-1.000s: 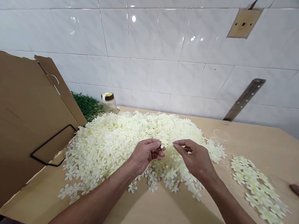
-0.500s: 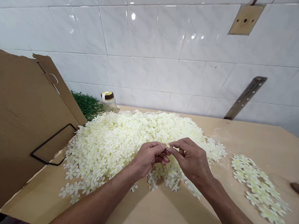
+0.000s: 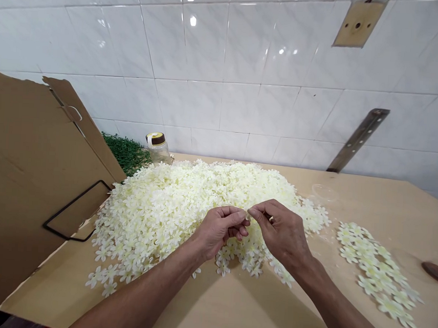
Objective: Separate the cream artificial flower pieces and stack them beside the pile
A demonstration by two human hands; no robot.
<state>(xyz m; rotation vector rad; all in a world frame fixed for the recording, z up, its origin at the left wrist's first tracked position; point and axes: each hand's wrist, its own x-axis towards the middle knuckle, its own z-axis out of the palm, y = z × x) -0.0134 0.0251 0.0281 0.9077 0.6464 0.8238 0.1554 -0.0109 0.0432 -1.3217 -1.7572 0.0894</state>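
My left hand [image 3: 225, 230] and my right hand [image 3: 279, 228] meet fingertip to fingertip over the front of a big heap of artificial flowers [image 3: 173, 201], white with pale yellow centres. Thumb and forefinger are pinched together on each hand. A tiny pale bit shows where the fingertips meet, but it is mostly hidden and too small to name. Several loose blossoms lie on the table just below my hands. To the right, a separate strip of flat flowers [image 3: 377, 270] lies on the wooden table [image 3: 233, 314].
A cardboard box [image 3: 38, 184] with a black wire frame [image 3: 69, 210] stands on the left. Behind the heap are a bottle [image 3: 158, 148] with a brown and yellow lid and green artificial foliage [image 3: 126, 154]. A metal bracket [image 3: 360, 139] rises against the tiled wall. A dark round object [image 3: 435, 272] lies far right.
The fingers of my right hand have closed into a tighter pinch, and the pale bit between the fingertips shows less. My left hand has barely moved. The view has shifted slightly.
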